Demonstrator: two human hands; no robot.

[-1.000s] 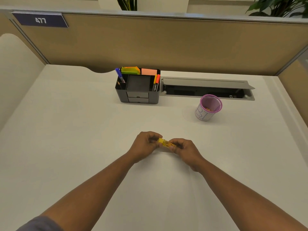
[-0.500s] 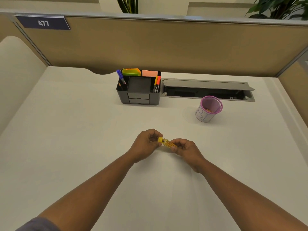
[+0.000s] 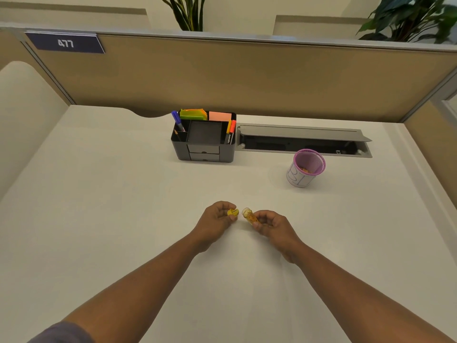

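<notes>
Over the middle of the white desk (image 3: 99, 219), my left hand (image 3: 216, 219) pinches a small yellow cap (image 3: 233, 212) between thumb and fingers. My right hand (image 3: 272, 222) grips a short clear yellow tube (image 3: 249, 215) with small contents inside; its open mouth faces the cap. A narrow gap separates cap and tube. Both hands hover just above the desk surface.
A black desk organiser (image 3: 204, 139) with pens, markers and sticky notes stands at the back centre. To its right lies an open grey cable tray (image 3: 304, 141). A pink mesh cup (image 3: 306, 168) stands in front of that tray. Beige partition walls enclose the desk.
The yellow piece was whole between both hands; now the cap has come off in my left hand and the tube stays in my right, the hands slightly apart.
</notes>
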